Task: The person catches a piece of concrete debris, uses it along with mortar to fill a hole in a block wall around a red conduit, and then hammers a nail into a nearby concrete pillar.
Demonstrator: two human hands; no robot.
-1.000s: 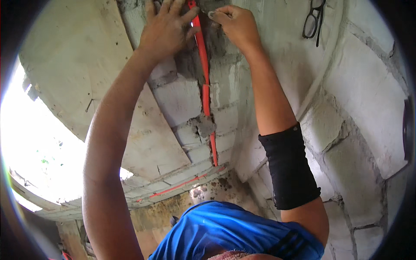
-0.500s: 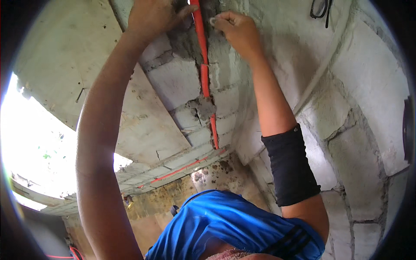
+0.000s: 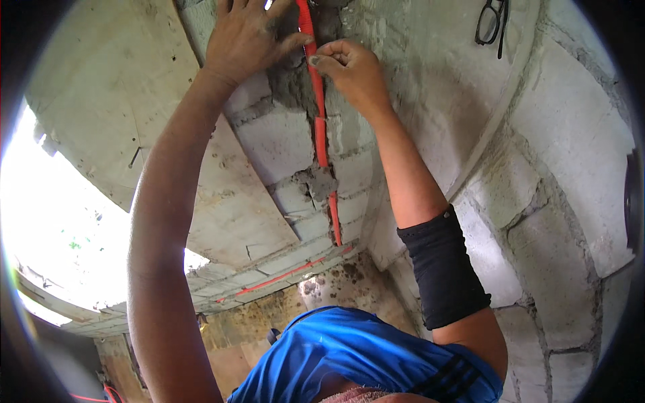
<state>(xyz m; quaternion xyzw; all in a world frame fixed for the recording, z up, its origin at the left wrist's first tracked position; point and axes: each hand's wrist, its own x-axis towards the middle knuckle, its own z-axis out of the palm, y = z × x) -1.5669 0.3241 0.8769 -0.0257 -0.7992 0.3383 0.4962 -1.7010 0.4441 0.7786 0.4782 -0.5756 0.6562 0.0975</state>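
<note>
My left hand (image 3: pixel 247 37) is raised at the top of the view with fingers spread on the block surface, its thumb reaching to a red corrugated conduit (image 3: pixel 320 138) set in a rough channel between grey blocks. My right hand (image 3: pixel 349 70) is just right of the conduit, thumb and forefinger pinched at its edge; whatever is between them is too small to make out. A lump of grey mortar (image 3: pixel 314 183) covers the conduit lower down. My right arm wears a black sleeve band (image 3: pixel 445 267).
A pale board (image 3: pixel 228 195) with nails lies left of the channel, beside a bright opening (image 3: pixel 60 221). Black-framed glasses (image 3: pixel 492 25) hang at top right. Mortared block surfaces (image 3: pixel 557 154) fill the right. A second red conduit (image 3: pixel 279 275) runs lower, above a stained wall (image 3: pixel 353 285).
My right hand has moved left and down to the conduit. My left hand stays spread beside it. The view shifted up, then partly back.
</note>
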